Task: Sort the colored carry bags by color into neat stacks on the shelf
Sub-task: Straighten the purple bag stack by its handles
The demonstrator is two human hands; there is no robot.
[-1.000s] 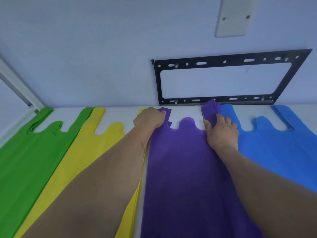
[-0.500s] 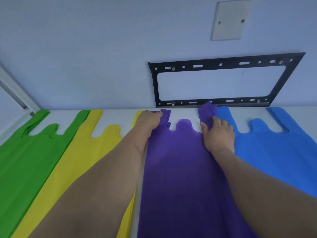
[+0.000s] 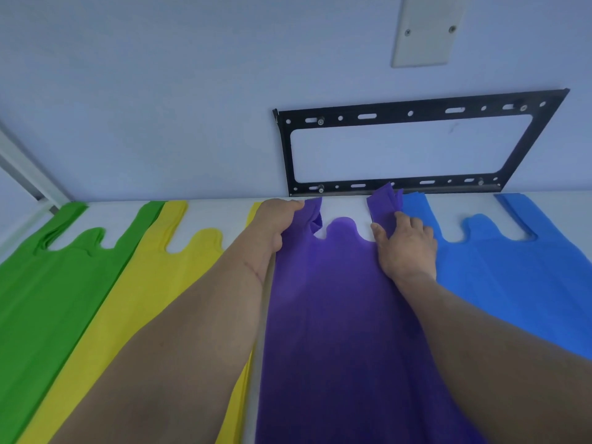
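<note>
Four colours of carry bags lie side by side on the white shelf [image 3: 346, 206], handles toward the wall: green bags [image 3: 41, 290] at the left, then yellow bags [image 3: 134, 299], purple bags [image 3: 336, 315] in the middle and blue bags [image 3: 512, 277] at the right. My left hand [image 3: 272, 225] grips the purple bags' left handle, which is bunched under my fingers. My right hand [image 3: 405, 245] holds the right purple handle, whose tip curls up against the wall. My forearms cover part of the yellow and purple bags.
A black metal wall bracket [image 3: 413, 110] is screwed to the pale wall just behind the shelf, with a beige cover plate [image 3: 424, 30] above it. A white frame post [image 3: 22, 168] runs up at the far left corner.
Both hands have pushed the purple handles slightly farther toward the wall, and the right handle tip now curls up against it. The other bags lie as before.
</note>
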